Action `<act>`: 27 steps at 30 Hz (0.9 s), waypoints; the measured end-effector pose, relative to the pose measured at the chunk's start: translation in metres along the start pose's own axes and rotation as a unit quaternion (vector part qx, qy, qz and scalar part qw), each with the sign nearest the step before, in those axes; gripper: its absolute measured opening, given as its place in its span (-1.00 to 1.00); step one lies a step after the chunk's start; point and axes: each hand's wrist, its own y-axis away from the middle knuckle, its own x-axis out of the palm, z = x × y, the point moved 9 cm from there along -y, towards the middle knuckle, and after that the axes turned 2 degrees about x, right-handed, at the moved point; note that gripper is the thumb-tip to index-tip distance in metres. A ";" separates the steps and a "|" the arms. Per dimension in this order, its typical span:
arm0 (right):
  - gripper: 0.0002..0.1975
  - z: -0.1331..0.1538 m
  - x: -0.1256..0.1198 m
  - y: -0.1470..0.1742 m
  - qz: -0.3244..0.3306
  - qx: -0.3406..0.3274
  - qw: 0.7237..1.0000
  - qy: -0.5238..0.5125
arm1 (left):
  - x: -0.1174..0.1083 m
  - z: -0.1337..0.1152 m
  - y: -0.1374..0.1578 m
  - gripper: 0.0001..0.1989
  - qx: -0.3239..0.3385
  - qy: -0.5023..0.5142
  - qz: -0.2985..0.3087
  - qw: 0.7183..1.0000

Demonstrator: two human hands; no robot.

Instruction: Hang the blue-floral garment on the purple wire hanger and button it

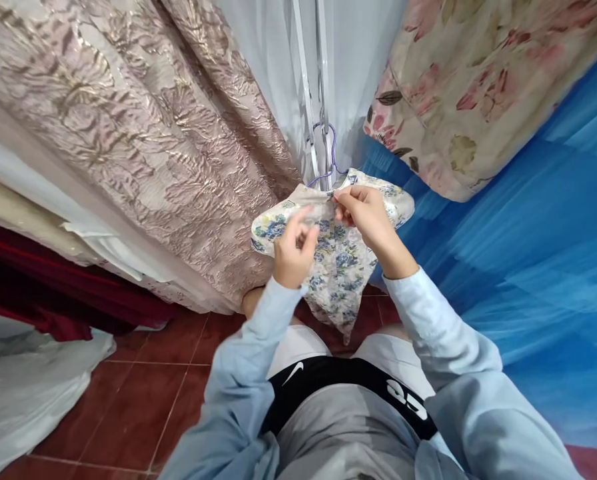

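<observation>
A white short-sleeved floral garment [339,257] with blue flowers hangs in front of me on a purple wire hanger [334,150]. Whether it is a top or a short dress I cannot tell. My right hand [362,208] pinches the neckline near its middle, thumb against the curled fingers. A small dark spot shows at those fingertips, too small to name. Just left of it, my left hand [294,248] is raised before the garment's chest with the index finger stretched out and the thumb apart. Its fingertips are slightly blurred, and nothing shows in them.
White metal bars [306,80] stand behind the hanger, against white cloth. Pink brocade fabric [178,133] hangs at left, blue tulle [538,267] and a floral cloth [458,93] at right. Dark red velvet [53,280] hangs lower left above the red tiled floor [123,407].
</observation>
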 end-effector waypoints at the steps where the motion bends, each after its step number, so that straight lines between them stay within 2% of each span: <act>1: -0.74 0.000 0.000 0.002 0.003 -0.007 1.000 0.005 | 0.000 -0.005 -0.021 -0.68 0.020 -0.014 0.020 1.000; 4: -0.73 -0.004 0.000 0.005 0.007 -0.029 0.999 0.023 | 0.011 -0.013 -0.062 -0.71 0.074 -0.059 0.084 0.992; 6: -0.69 -0.010 0.001 0.007 0.012 -0.040 0.999 0.031 | 0.014 -0.014 -0.070 -0.67 0.087 -0.068 0.080 0.991; 10: -0.60 -0.026 0.005 0.010 0.001 -0.048 0.998 0.028 | 0.013 -0.013 -0.061 -0.64 0.086 -0.057 0.032 0.994; 16: -0.54 -0.043 0.014 0.012 0.003 -0.005 1.000 0.012 | 0.010 -0.006 -0.054 -0.60 0.060 0.031 -0.036 0.997; 22: -0.61 -0.047 0.013 0.013 -0.005 0.001 1.000 0.026 | 0.011 0.007 -0.052 -0.60 0.013 0.091 -0.069 0.993; 27: -0.74 -0.062 0.018 0.010 -0.003 -0.007 0.996 0.084 | 0.007 0.012 -0.049 -0.57 0.007 0.118 -0.090 0.989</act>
